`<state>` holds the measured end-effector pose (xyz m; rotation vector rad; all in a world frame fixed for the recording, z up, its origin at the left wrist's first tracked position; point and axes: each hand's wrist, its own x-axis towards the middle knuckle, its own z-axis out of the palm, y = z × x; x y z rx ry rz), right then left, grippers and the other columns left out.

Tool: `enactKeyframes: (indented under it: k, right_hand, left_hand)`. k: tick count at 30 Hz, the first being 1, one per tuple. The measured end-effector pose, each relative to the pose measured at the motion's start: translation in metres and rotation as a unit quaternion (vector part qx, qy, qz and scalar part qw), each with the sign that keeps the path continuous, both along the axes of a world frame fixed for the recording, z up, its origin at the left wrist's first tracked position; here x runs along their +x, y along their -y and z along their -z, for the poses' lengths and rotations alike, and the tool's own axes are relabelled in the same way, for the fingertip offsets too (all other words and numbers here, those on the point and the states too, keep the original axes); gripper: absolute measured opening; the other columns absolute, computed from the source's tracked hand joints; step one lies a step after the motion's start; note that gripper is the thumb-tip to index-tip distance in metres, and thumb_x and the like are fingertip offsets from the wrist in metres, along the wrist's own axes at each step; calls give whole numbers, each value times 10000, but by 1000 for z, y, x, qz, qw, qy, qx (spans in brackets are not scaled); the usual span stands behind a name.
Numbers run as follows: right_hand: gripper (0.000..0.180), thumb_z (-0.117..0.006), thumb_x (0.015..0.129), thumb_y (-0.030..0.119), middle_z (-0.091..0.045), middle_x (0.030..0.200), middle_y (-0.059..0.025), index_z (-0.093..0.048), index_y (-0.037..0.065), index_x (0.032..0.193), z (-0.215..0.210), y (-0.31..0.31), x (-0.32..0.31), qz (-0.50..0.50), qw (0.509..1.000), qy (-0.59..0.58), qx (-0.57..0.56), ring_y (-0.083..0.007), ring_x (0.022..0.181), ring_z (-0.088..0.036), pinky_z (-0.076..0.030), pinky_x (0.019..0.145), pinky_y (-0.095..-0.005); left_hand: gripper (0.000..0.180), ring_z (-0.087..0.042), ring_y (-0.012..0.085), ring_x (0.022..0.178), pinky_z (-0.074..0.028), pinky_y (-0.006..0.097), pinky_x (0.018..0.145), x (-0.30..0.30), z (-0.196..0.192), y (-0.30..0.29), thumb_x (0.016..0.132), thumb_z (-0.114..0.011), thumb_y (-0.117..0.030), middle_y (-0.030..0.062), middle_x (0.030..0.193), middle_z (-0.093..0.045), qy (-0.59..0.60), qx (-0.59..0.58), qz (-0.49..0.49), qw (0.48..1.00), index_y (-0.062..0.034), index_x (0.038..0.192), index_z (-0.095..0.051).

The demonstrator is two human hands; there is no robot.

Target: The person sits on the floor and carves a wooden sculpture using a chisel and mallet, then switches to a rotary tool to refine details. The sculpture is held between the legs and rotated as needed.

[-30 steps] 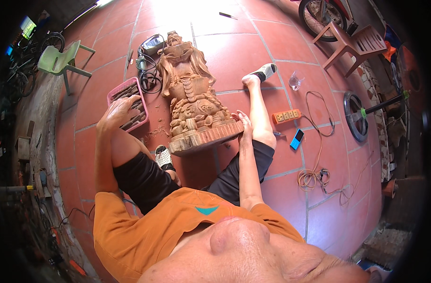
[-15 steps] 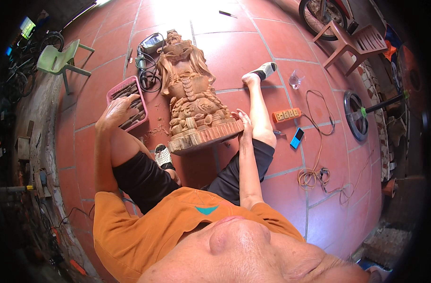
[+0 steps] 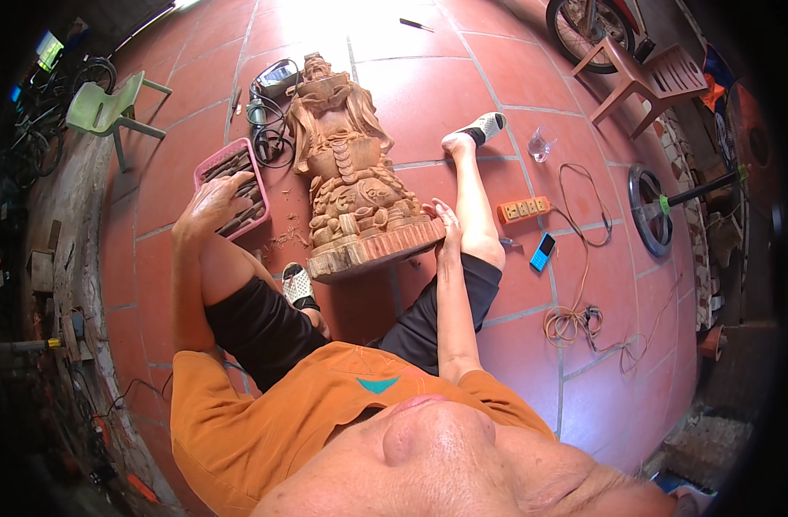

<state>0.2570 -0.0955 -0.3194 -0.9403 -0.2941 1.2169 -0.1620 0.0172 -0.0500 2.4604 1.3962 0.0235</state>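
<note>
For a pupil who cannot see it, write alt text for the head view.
A seated person's right hand steadies the base of a large carved wooden statue lying on the red tiled floor, while the left hand reaches into a pink plastic tray of chisels.

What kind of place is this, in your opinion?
Probably a home woodcarving workshop, on a tiled floor: a large wooden statue lies there, beside a pink tray of carving tools and a power strip.

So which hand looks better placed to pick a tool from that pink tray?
Probably the left hand: it rests on the pink tray of tools. The right hand is across the wooden statue, touching its base.
</note>
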Motion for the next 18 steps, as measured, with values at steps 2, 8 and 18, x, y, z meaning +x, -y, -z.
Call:
enactKeyframes:
  k: [2,8,18]
  right_hand:
    - [300,-595,997,171,-701,1063,-154,-583,13,1251,-1,0,-1,0,1000,2,0,-234,953,-671,-559,838,-345]
    - [291,-588,999,167,-701,1061,-155,-585,11,1244,2,0,1,2,1000,-6,1,-234,954,-672,-562,842,-349]
    - [281,-582,1001,156,-702,1066,-153,-591,9,1241,7,-1,4,-2,1000,-3,9,-231,959,-669,-559,848,-345]
  left_hand:
    - [505,-621,375,1020,-470,468,891,-1,1,0,839,-714,-114,193,990,-675,-2,3,1,1000,-79,1316,-552]
    - [506,-623,381,1010,-473,474,873,2,-3,0,834,-718,-121,197,995,-676,-8,-2,5,1000,-70,1310,-555]
    - [522,-632,347,895,-485,444,802,-5,6,-7,839,-721,-166,182,907,-659,0,28,35,999,-106,1333,-563]
